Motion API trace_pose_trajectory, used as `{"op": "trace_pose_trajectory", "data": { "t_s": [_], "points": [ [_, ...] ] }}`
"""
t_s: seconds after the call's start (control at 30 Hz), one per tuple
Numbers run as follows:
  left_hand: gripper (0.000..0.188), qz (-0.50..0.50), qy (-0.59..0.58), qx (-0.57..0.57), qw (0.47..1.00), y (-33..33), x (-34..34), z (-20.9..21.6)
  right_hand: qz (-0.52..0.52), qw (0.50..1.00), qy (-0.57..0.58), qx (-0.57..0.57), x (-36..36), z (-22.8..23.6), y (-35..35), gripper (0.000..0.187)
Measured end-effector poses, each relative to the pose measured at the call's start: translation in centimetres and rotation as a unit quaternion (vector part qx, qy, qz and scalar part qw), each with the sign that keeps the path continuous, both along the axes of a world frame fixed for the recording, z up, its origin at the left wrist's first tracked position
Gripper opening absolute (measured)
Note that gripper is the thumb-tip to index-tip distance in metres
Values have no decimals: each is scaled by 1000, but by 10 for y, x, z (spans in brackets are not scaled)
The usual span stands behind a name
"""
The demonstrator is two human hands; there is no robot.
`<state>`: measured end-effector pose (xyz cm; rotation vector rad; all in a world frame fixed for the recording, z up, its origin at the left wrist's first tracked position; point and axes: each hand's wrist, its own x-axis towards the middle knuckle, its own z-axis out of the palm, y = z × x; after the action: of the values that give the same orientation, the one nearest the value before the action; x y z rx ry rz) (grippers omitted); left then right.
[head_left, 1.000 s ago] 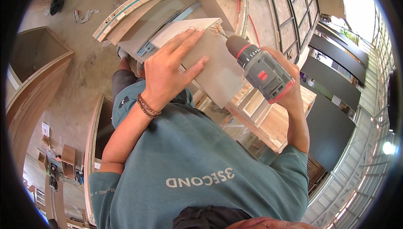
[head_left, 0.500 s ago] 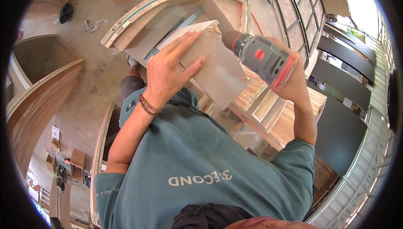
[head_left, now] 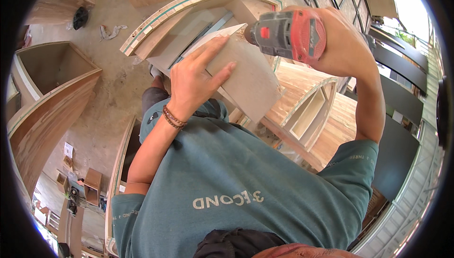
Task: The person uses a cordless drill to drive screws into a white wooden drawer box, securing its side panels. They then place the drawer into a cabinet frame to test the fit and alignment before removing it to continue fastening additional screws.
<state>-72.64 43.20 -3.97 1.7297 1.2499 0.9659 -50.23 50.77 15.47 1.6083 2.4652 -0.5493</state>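
Observation:
My right hand is wrapped round a red and black cordless drill held level. Its front end meets the far right corner of a grey-faced wooden panel; the bit itself is hidden. Pale wood shavings lie at that corner. My left hand lies on the panel with fingers stretched and thumb spread, nothing grasped between them. Behind the panel stands a curved wooden cabinet, a metal drawer slide showing inside it.
More curved wooden cabinet pieces stand to the right, and an open cabinet box at the left. Black metal frames lie at the far right, near dark panels. A black fan-like object rests on the floor.
My right hand has brought the drill up and away, from the panel's right side to its far corner. My left hand stays on the panel; the view has shifted slightly.

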Motion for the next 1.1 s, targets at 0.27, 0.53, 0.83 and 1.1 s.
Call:
{"op": "trace_pose_trajectory", "data": {
  "t_s": [0.27, 0.53, 0.83, 1.1],
  "points": [
    [48, 10, 14, 27, 999, -2, 1, -3, -117, 984, 130, -17, 38, -38, -50, 72],
    [51, 12, 15, 24, 1000, -4, 2, 0, -163, 965, 205, 32, 31, -56, -86, 76],
    [53, 11, 22, 43, 999, -4, 4, 3, -202, 945, 186, 176, 63, -41, -134, 63],
    [74, 24, -43, 21, 999, -33, -20, -1, -599, 657, 408, 208, 90, -95, -241, 56]
  ]
}}
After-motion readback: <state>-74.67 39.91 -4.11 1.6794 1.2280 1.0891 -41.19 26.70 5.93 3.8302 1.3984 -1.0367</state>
